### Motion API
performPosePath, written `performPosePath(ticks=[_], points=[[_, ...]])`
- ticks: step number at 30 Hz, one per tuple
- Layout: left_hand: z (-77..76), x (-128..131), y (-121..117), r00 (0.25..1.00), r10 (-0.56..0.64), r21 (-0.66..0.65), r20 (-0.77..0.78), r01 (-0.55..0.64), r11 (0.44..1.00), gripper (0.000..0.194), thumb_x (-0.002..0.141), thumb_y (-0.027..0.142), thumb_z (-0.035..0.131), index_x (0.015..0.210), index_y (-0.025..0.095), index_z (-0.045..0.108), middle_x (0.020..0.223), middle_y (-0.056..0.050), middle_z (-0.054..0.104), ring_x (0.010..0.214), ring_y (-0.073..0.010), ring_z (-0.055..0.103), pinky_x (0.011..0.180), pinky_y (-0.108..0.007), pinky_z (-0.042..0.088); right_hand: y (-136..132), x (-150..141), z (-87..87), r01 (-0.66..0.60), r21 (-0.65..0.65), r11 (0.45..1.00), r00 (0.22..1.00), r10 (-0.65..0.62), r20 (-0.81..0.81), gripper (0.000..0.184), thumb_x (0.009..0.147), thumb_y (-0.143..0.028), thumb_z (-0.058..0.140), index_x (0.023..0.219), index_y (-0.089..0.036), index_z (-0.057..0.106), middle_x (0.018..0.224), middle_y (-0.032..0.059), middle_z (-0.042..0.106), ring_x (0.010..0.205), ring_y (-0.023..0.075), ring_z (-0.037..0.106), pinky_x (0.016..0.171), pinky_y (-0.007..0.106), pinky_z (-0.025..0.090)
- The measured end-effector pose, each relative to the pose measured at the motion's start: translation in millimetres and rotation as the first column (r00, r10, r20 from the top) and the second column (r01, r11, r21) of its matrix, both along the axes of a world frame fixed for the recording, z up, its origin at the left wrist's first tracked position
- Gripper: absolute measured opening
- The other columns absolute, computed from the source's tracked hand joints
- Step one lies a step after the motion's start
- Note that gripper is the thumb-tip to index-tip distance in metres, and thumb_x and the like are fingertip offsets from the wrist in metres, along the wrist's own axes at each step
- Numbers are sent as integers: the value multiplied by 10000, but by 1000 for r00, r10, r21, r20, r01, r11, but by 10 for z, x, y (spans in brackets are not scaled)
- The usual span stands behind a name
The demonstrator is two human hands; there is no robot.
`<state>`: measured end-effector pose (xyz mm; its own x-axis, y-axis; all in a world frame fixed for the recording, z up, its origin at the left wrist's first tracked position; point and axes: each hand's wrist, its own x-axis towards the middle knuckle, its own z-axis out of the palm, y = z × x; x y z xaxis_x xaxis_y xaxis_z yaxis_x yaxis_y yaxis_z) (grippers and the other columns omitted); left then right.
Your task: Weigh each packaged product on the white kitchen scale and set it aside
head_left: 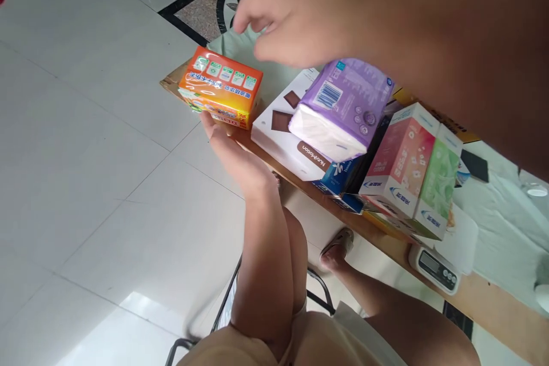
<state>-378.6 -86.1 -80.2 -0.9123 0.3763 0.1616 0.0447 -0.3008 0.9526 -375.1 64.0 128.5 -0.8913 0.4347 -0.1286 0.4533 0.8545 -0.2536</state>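
Note:
An orange soap-like pack (221,86) with printed labels rests at the table's left end. My left hand (234,154) is at its near side, fingers stretched out, with a fingertip against or just beside the pack's lower edge. Over the table hovers my right hand (295,23), its fingers loosely bent and apart from the thumb, holding nothing I can see. Below the right wrist lies a purple tissue pack (347,103) on a white NutriMotion box (283,131). Part of the tissue pack's top is covered by my forearm.
Pink and green cartons (418,168) stand to the right, near a blue box (338,174). A white digital scale (435,269) sits on the table's wooden front edge (493,303). Pale green cloth (506,223) covers the tabletop. Tiled floor (107,143) extends left.

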Motion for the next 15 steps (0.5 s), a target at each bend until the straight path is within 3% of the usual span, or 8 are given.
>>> performPosePath(ticks=[1,5,8,12,15], points=[[73,28,22,999,21,45,32,-23,999,619,1051,647,178,1571,349,334,1536,-38,603,1511,-274,546,1203,-496,533,-55,-162,-74,-45,41,998,997,42,69,438,887,-209,634,1312,-259,729,1084,-138,723,1308,176,676,1178,458,479],[272,96,73,998,-1,147,57,-8,989,524,1011,641,353,1424,350,492,1409,-51,689,1474,-274,571,1195,-480,541,-234,-555,-345,-71,-27,997,970,75,230,182,837,-220,677,981,-180,781,619,-161,621,1179,222,763,1115,599,489],[272,87,40,989,9,132,146,-28,991,453,1030,564,344,1397,365,521,1468,-23,644,1491,-251,554,1237,-499,504,-263,-584,-440,-13,-91,996,966,36,257,77,848,-232,698,858,-177,750,543,-164,577,1221,234,750,1144,620,463],[224,73,-6,974,30,100,223,-53,994,387,1024,531,368,1304,351,564,1513,-12,600,1463,-263,566,1200,-496,540,-205,-524,-496,104,-133,986,971,-72,227,171,837,-301,767,792,-148,707,496,-166,540,1325,249,693,1210,642,371],[308,121,-4,967,11,104,255,-39,994,382,1019,577,381,1192,299,577,1410,-53,656,1410,-282,597,1149,-481,571,-185,-527,-474,217,-210,953,970,-186,160,179,759,-243,836,740,-125,702,448,-171,502,1338,274,683,1240,677,298]])
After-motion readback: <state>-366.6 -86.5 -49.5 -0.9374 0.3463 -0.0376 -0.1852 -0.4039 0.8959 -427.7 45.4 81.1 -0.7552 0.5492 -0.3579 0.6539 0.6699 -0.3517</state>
